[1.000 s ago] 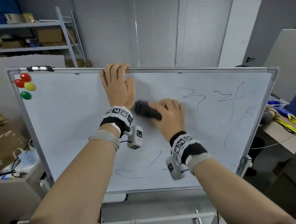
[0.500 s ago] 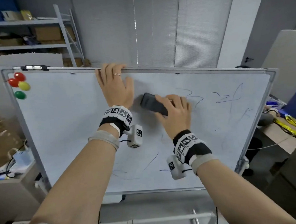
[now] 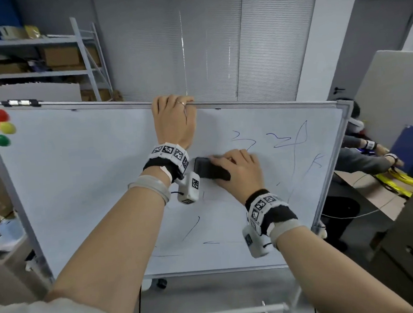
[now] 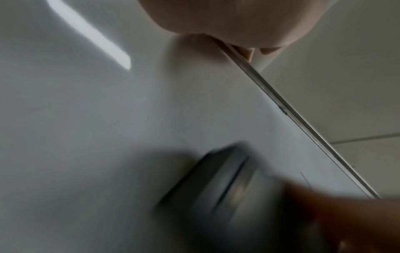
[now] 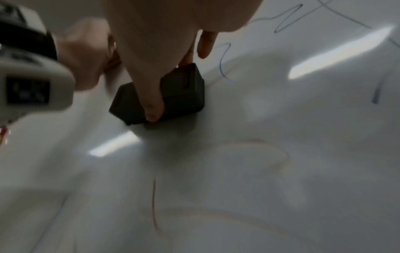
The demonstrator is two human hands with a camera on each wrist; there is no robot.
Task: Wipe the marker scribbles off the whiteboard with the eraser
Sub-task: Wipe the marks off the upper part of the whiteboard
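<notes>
- Your right hand [image 3: 238, 170] is grasping the black eraser [image 3: 207, 169] — fingers lying over its top, thumb [image 5: 151, 95] curling down its near side in the right wrist view — and pressing it flat against the whiteboard [image 3: 80, 177].
- The eraser is sitting near the middle of the board, just beside your left wrist band [image 3: 170, 156] and its white wrist camera [image 3: 189, 187].
- Your left hand [image 3: 176, 121] is hooking its fingers over the board's top frame [image 3: 270, 103], its grip clenching the rail; a ring [image 3: 181, 103] is showing on one finger.
- In the left wrist view the eraser [image 4: 218, 178] is appearing as a blurred dark block on the white surface, with the frame edge [image 4: 303, 119] running diagonally past it.
- Blue marker scribbles [image 3: 282, 138] are lying to the right of the eraser, toward the board's right edge, and more strokes [image 3: 191, 227] are sitting below your hands.
- In the right wrist view a blue squiggle [image 5: 225, 61] is sitting just beside the eraser's [image 5: 179, 95] far end, and faint lines [image 5: 153, 205] are lying lower on the board.
- Red, yellow and green magnets [image 3: 0, 126] are clustering at the board's upper left corner.
- Another person's arms [image 3: 361, 155] are resting at a table [image 3: 374, 193] beyond the board's right side — shelving [image 3: 47, 55] with boxes is standing behind on the left.
</notes>
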